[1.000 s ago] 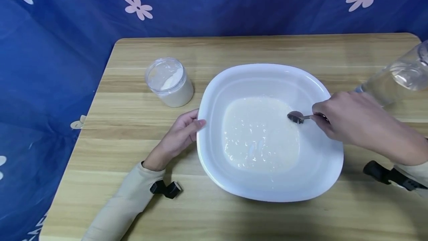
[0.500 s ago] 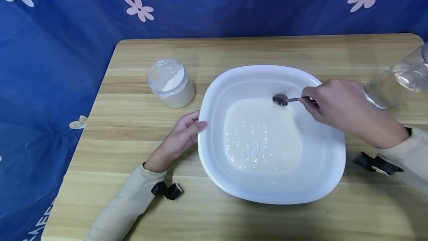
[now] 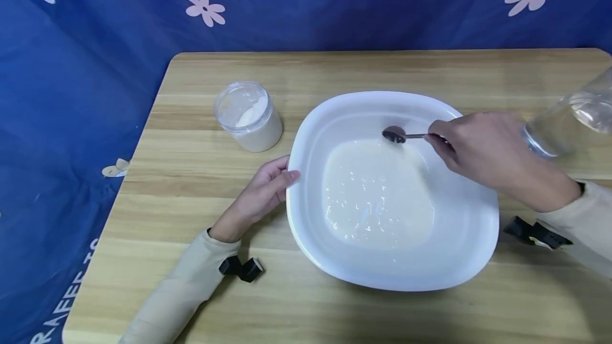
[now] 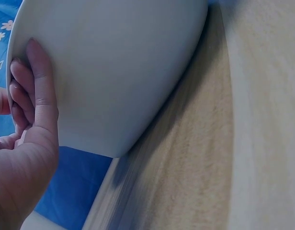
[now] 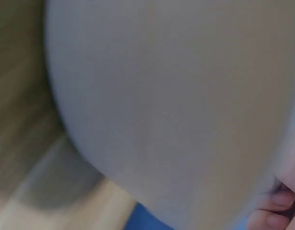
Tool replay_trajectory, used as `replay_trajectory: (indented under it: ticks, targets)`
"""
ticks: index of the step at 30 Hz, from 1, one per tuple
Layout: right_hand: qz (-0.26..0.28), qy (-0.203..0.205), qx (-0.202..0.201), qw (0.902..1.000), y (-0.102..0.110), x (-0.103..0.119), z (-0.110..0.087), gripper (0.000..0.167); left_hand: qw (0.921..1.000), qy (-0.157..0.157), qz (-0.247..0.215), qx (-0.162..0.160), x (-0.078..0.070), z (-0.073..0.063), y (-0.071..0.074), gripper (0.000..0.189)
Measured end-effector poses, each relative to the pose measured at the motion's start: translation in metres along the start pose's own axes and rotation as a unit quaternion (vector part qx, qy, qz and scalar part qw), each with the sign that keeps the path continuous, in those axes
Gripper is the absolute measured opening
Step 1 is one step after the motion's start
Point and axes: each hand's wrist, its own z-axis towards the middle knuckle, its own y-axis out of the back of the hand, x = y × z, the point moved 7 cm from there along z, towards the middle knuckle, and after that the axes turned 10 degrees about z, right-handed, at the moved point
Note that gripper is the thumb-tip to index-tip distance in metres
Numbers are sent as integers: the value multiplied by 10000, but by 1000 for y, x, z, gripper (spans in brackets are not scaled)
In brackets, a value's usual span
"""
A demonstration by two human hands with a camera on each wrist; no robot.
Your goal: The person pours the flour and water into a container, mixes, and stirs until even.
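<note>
From my remote station I register a white basin [image 3: 449, 264] with milky-white liquid [image 3: 377, 195] inside. Spoon [image 3: 394, 134]: silver-grey, darker at the bowl. Jar [image 3: 253, 126]: transparent, contents white. Container [image 3: 569, 126]: clear, colourless. Table [image 3: 334, 312]: light-brown wood grain, banded crosswise. Backdrop [image 3: 358, 4]: deep blue — patterned with pale pink flowers [image 3: 203, 7] and white lettering [image 3: 64, 301]. Left sleeve [image 3: 177, 291] and right sleeve [image 3: 580, 227]: beige — wrist mounts [image 3: 241, 268] black.

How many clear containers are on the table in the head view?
2: a jar left of the white basin, and a container beside the right hand, cut off by the picture's edge. Others could be out of view.
</note>
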Motion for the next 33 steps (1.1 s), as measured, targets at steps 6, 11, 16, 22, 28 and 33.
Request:
replay_trajectory:
  ticks: [6, 11, 16, 22, 28, 33]
  targets:
    - [13, -89, 73, 9999, 0, 0, 0, 12, 10000, -25, 68, 22, 0, 2, -1, 41]
    - [-109, -100, 155, 9998, -2, 1, -1, 12, 9999, 34, 152, 10, -2, 3, -1, 41]
    - [12, -252, 522, 9983, -12, -2, -1, 12, 9999, 45, 110, 5, -1, 1, -1, 42]
    - [108, -139, 632, 9978, -14, 2, 0, 18, 10000, -27, 27, 15, -2, 1, 0, 41]
    - [168, -186, 824, 9963, -11, 9, -4, 26, 10000, 21, -3, 83, -2, 2, -1, 42]
    - [486, -127, 827, 9953, -7, 12, -10, 28, 10000, 1, 1, 66, -3, 2, 0, 42]
